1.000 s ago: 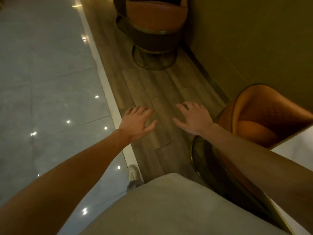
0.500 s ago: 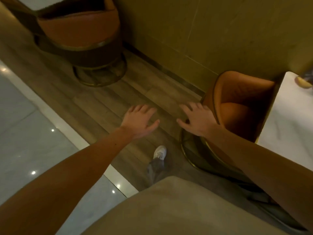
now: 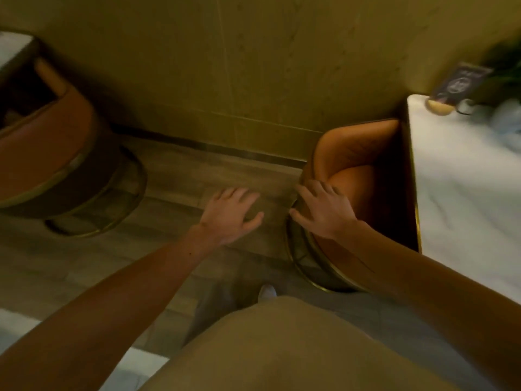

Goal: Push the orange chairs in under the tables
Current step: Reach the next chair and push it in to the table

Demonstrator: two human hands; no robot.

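Head view, item by item, as I watch the feed.

Change from half a second ago: my view has swung right, so the wall [image 3: 253, 66] now fills the top of the frame, the orange chair on the left [image 3: 48, 148] sits at the left edge, and more of the white marble table [image 3: 465, 198] shows at the right. My right hand [image 3: 324, 213] floated short of the near chair then; it now overlaps that chair's backrest edge.

Orange chair on the right [image 3: 363, 176]: tub-shaped, smooth orange upholstery, curved back, brass-coloured band low on the shell, round metal ring base on the floor. Its seat is tucked partly beneath the table's gold-trimmed edge. My right hand lies over the left rim of its back, fingers spread and unclenched, gripping nothing; whether the palm truly touches is unclear through the blur.

Left hand [image 3: 229, 214]: splayed flat, palm down, empty, over bare plank floor [image 3: 174, 176], just left of the chair and apart from it.

Orange chair on the left: same build, drawn up to a second white tabletop [image 3: 12, 46], well apart from both hands.

Table top, far end: a dark sign card [image 3: 456, 80] and green foliage [image 3: 504, 69], both blurred.

Bottom: my beige garment [image 3: 282, 348], one white shoe [image 3: 266, 292].
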